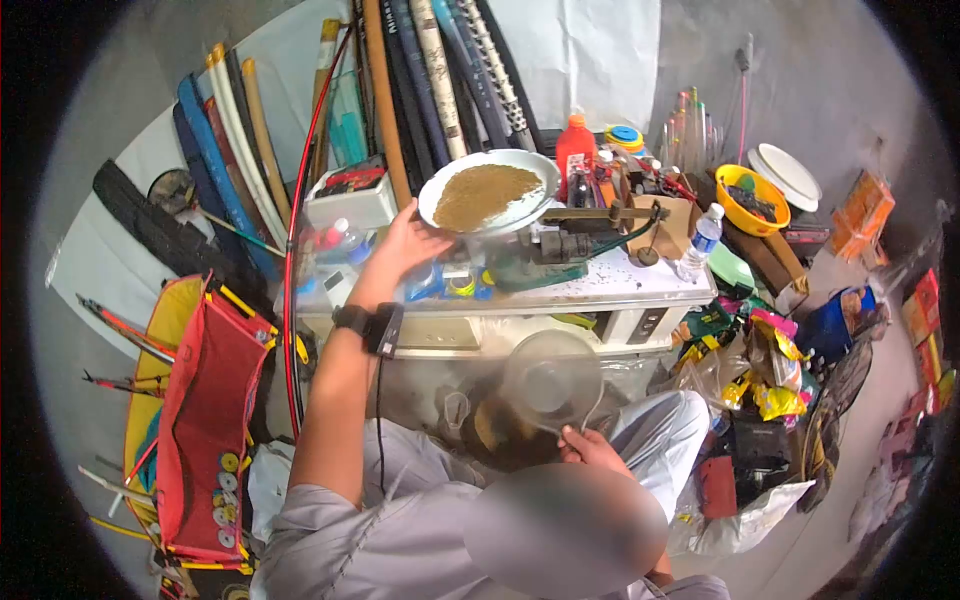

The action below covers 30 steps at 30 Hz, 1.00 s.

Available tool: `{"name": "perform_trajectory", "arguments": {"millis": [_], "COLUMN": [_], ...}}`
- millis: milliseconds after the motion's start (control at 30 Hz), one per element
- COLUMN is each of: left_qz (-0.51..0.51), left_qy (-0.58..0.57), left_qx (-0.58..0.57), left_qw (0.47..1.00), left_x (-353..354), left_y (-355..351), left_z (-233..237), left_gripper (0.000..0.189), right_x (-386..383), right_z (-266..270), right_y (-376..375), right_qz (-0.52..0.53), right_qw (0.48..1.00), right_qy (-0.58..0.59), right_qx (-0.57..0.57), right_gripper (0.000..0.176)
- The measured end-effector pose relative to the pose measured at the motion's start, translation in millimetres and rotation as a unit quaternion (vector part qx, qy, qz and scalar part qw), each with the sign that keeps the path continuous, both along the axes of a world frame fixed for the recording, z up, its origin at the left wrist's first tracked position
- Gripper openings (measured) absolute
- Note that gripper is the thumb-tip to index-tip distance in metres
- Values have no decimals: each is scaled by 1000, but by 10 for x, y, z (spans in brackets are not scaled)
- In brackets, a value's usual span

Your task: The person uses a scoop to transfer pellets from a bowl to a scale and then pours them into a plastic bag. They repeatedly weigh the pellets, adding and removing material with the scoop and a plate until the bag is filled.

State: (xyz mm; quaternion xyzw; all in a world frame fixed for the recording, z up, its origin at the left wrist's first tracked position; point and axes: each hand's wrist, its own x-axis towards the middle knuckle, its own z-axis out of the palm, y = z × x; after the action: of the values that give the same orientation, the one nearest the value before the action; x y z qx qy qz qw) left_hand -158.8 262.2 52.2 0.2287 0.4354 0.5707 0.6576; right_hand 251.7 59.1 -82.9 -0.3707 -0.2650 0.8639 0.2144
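My left hand (408, 248) reaches forward over the table and grips the near left rim of a white plate (543, 198). A layer of brown granular powder (478, 195) covers much of the plate. Just right of the plate, a metal beam scale (610, 213) stands on the table. Low in front of me, my right hand (590, 450) is closed around the handle of a round, see-through strainer (552, 375). Beneath the strainer is a dark basin (515, 462) with brown material inside, partly hidden by it.
The white table (620, 285) carries a red bottle (577, 150), a water bottle (706, 232) and a white box (347, 197). Long tubes and cases lean behind it. A red fabric holder (215, 420) stands at left; bagged goods (770, 370) pile up at right, below a yellow basin (752, 213).
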Motion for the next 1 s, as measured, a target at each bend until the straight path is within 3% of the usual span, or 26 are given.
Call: {"name": "perform_trajectory", "arguments": {"millis": [67,200,300,333,500,633,867,933,1000], "left_qz": [15,97,48,73,150,209,298,327,360], "left_qy": [-38,-12,26,39,33,162,114,112,150], "left_qx": [72,28,110,94,106,37,-70,-84,-102], "left_qw": [997,995,992,992,982,964,945,935,915], "left_x": [180,285,117,142,53,-163,-87,-106,-36], "left_y": [142,279,252,169,-588,-1554,-3117,-3433,-3614], "left_z": [13,-111,-111,-7,359,579,104,-309,-752], "left_gripper": [68,51,52,58,51,45,40,32,29], "right_x": [-12,79,124,142,166,-15,-651,-831,-991], "right_z": [-62,-180,-224,-206,-9,-48,-135,-271,-538], "right_y": [-56,-68,-45,-27,71,222,350,351,355], "right_qz": [37,82,78,76,43,80,142,141,151], "right_qw": [997,996,997,997,998,995,989,990,985], "right_qy": [-69,4,-27,-26,-20,-8,-6,-13,-64], "right_qx": [18,-22,5,4,35,54,32,5,61], "right_gripper": [28,29,30,30,35,38,55,55,57]}}
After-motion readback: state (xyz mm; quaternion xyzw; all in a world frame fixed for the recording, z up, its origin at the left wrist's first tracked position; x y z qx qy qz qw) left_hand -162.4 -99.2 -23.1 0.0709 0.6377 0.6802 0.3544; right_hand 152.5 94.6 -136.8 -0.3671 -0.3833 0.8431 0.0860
